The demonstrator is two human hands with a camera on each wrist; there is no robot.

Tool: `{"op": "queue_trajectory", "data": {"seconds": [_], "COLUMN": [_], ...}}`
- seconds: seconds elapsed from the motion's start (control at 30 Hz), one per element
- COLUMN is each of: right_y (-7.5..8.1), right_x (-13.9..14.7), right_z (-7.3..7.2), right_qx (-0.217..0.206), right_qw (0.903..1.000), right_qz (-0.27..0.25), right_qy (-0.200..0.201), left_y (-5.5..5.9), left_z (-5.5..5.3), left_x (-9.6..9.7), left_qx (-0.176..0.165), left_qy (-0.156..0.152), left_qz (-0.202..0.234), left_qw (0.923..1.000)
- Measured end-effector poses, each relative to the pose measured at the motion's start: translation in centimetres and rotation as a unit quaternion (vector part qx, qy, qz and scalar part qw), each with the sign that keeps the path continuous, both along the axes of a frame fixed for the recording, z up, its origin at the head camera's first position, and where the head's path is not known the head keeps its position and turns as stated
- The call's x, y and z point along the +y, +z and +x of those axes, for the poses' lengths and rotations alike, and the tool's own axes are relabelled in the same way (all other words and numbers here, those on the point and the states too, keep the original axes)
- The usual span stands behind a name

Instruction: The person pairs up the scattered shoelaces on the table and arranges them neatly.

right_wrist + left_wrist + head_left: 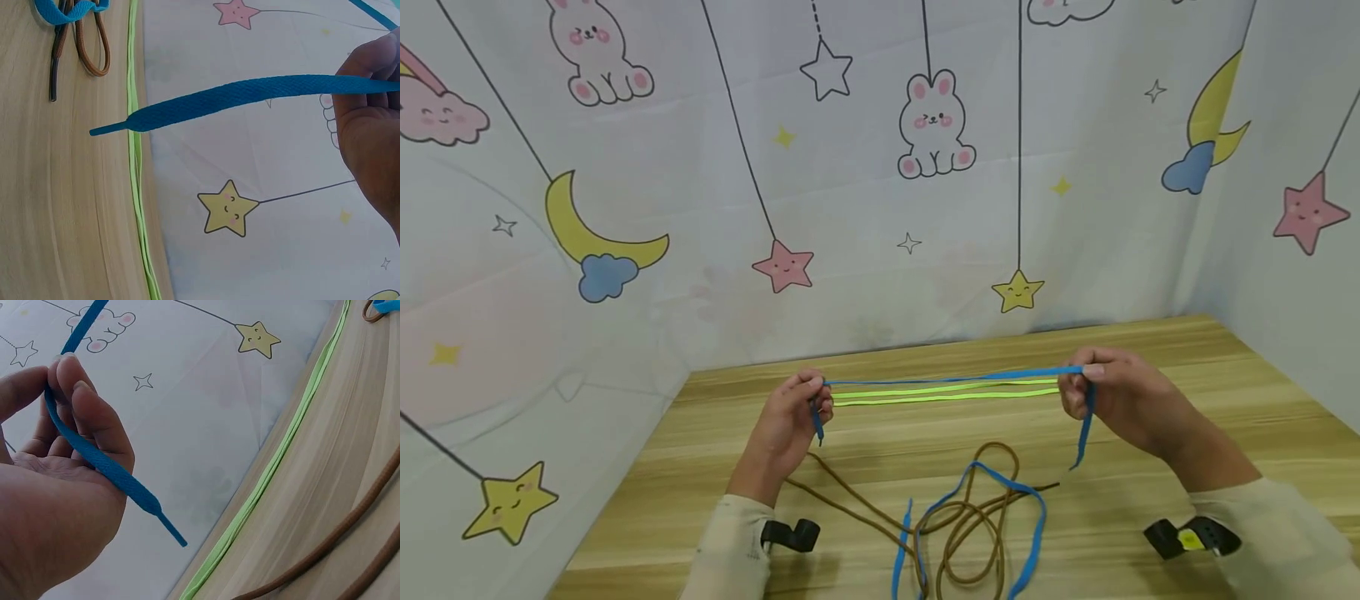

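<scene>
A flat blue shoelace (1030, 373) is stretched nearly level between my two hands, above the table. My left hand (784, 425) pinches it near one end between thumb and fingers; the short tail (109, 469) hangs across the palm with its narrow tip downward. With thumb and fingers, my right hand (1123, 400) pinches the other end, and a longer tail (219, 97) dangles below. Behind the stretched lace, light green laces (225, 544) lie side by side on the table, roughly parallel to it. The hands hide their ends in the head view.
Nearer me on the wooden table (662, 500), a round brown lace (350, 517) lies in loose loops, tangled with more blue lace (1039, 533). A white cloth (865, 308) printed with stars and rabbits hangs behind the table. Each sleeve carries a black wrist device (792, 536).
</scene>
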State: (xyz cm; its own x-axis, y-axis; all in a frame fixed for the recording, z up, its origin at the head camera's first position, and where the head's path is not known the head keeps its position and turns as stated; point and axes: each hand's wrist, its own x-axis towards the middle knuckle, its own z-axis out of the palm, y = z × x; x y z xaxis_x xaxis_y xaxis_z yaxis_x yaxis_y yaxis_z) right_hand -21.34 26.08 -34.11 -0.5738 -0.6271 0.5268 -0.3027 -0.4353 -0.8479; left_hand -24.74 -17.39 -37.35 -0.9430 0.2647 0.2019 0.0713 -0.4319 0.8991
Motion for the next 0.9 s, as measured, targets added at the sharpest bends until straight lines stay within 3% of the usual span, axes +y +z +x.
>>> {"op": "queue_trajectory", "data": {"seconds": [0.4,0.6,0.77,0.9], "right_y": [-0.4,-0.8,-1.1,-1.0], "right_x": [0.9,1.3,1.9,2.3], "right_z": [-0.5,-0.8,-1.1,-1.3], "right_qx": [-0.029,-0.043,-0.016,0.010], "right_qw": [0.9967,0.9963,0.9918,0.9801], "right_qz": [0.032,0.025,0.054,0.110], "right_qy": [-0.070,-0.070,-0.115,-0.165], "left_y": [-0.3,-0.6,-1.0,-1.4], "left_z": [-0.4,-0.6,-1.0,-1.0], "left_x": [-0.9,-1.3,-1.3,-1.5], "left_qx": [-0.013,-0.026,-0.049,-0.063], "left_qy": [0.047,0.069,0.079,0.088], "left_qz": [-0.007,-0.004,-0.005,0.004], "left_qw": [0.9988,0.9973,0.9957,0.9941]}}
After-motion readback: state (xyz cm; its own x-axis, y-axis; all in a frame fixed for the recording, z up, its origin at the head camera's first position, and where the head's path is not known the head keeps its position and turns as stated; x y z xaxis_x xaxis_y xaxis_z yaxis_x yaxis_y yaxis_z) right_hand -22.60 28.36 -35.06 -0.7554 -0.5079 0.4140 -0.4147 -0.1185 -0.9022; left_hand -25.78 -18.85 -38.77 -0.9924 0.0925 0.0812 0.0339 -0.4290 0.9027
